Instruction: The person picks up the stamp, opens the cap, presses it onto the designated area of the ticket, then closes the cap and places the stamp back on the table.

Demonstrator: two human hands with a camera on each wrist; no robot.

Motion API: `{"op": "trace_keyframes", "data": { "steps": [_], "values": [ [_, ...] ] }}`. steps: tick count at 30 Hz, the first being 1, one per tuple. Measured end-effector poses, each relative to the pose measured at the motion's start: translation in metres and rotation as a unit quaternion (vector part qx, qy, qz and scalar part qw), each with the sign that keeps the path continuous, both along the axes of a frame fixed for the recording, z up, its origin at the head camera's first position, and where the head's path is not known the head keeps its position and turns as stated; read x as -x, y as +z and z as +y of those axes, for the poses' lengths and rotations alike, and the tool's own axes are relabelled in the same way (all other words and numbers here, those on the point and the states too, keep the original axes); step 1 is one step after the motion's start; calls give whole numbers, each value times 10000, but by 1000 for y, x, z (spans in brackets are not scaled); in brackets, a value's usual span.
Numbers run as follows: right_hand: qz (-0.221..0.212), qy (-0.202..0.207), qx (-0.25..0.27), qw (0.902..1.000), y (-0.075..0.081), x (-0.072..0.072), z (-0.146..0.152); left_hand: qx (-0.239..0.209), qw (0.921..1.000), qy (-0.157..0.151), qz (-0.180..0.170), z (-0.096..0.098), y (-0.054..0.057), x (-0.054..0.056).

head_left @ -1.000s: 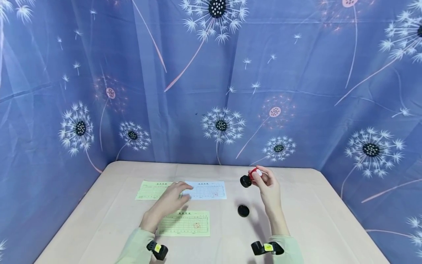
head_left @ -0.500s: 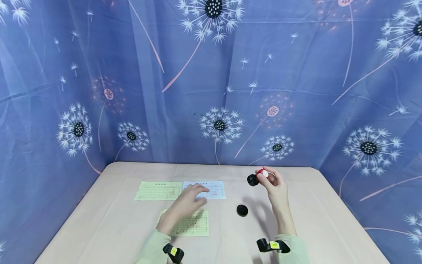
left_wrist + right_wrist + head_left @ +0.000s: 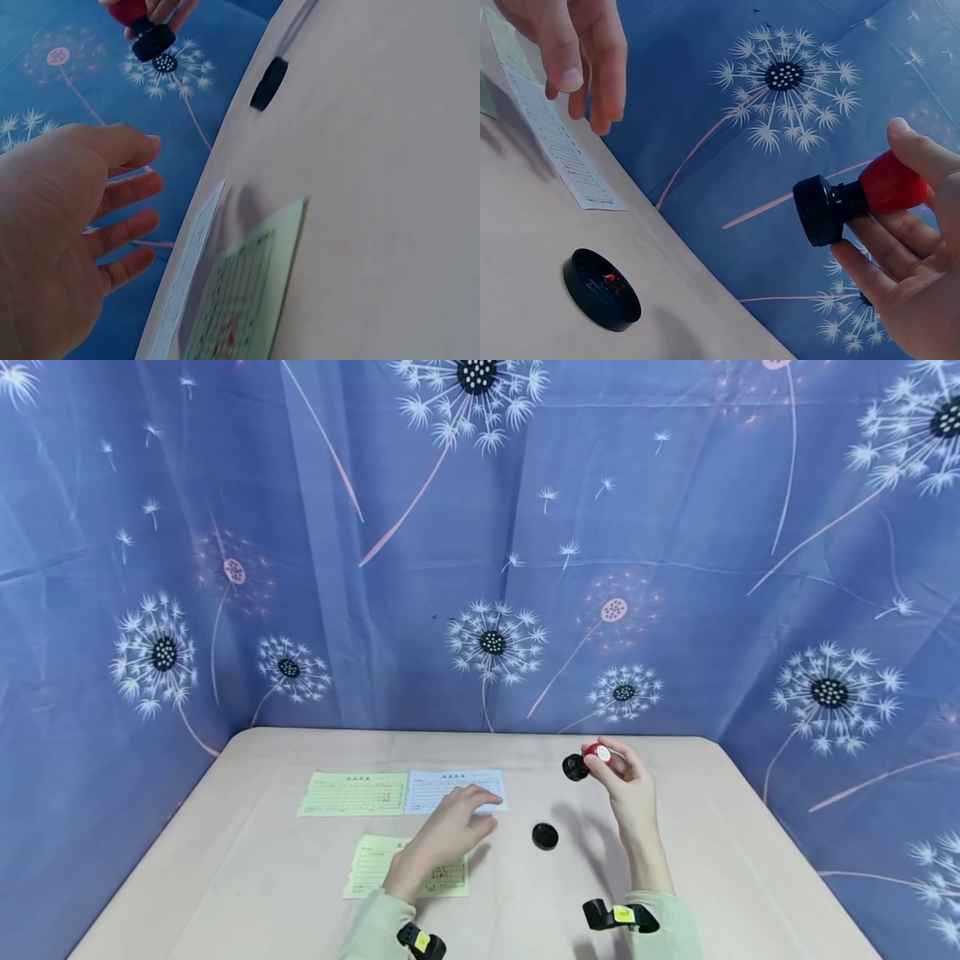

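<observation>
My right hand [image 3: 628, 785] grips a round stamp by its red knob [image 3: 892, 182], held up above the table. The stamp's black base [image 3: 817, 211] points left in the head view. My left hand [image 3: 447, 835] hovers with relaxed, slightly bent fingers and holds nothing, overlapping the near green slip and the blue slip's corner. On the table between the hands lies a round black cap [image 3: 545, 836], hollow side up, with a red smear inside [image 3: 610, 278]. The near green slip [image 3: 367, 866] bears a red stamp mark, partly behind my left wrist.
At the back left a second green slip [image 3: 352, 795] with a red mark lies edge to edge with a blue slip [image 3: 427, 785]. A blue dandelion-print curtain [image 3: 405, 668] rises behind and beside the pale table [image 3: 225, 860].
My left hand has moved right, from over the back slips toward the cap. My right hand has shifted slightly right with the stamp, then held still.
</observation>
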State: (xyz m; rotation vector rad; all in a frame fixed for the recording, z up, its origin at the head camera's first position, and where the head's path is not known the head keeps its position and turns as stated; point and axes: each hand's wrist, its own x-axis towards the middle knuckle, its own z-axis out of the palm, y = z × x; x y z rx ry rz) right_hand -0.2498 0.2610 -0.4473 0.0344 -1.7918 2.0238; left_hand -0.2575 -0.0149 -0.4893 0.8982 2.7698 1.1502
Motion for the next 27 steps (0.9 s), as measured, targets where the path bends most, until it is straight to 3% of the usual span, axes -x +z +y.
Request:
{"op": "trace_keyframes", "data": {
  "steps": [7, 15, 27],
  "values": [
    [35, -32, -16, 10000, 2, -1, 1, -20, 9998, -106, 174, 19, -2, -2],
    [121, -26, 59, 9999, 1, -1, 4, 126, 9998, -64, 143, 35, -7, -4],
    [104, -3, 62, 9999, 1, 0, 1, 124, 9998, -77, 117, 47, -12, -6]
  ]
}}
